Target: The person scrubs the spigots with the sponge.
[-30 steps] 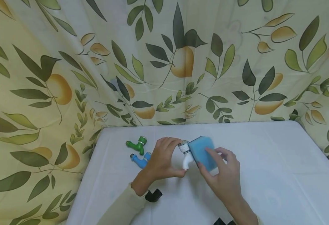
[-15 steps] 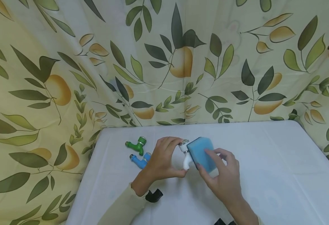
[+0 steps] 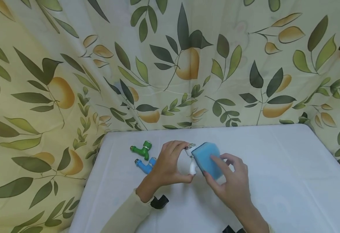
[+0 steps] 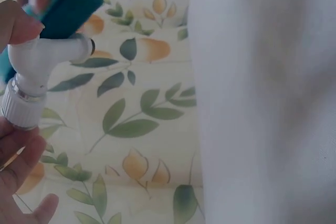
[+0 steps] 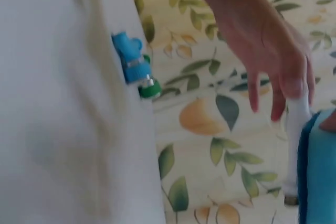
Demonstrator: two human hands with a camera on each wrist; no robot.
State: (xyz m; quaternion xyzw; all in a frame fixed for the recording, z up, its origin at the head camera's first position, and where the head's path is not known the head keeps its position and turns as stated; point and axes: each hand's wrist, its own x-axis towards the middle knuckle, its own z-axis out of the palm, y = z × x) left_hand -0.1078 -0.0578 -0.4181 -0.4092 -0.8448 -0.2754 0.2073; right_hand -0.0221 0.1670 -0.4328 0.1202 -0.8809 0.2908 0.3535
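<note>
Above white cloth (image 3: 289, 174), left grip (image 3: 167, 165) holds tap (image 3: 193, 167), right grip (image 3: 233, 181) sponge (image 3: 205, 157).

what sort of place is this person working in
Hard to say exactly, but probably a curtained-off indoor workspace: a white table, fruit-patterned cloth hanging behind it, and a green tap and blue tap lying loose on top.

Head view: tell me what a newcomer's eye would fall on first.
The light blue sponge, which the right hand holds close by the white tap gripped by the left hand, stands out first. Behind the white table hangs fabric in a leaf-and-fruit print. A green tap and blue tap lie farther left.
</note>
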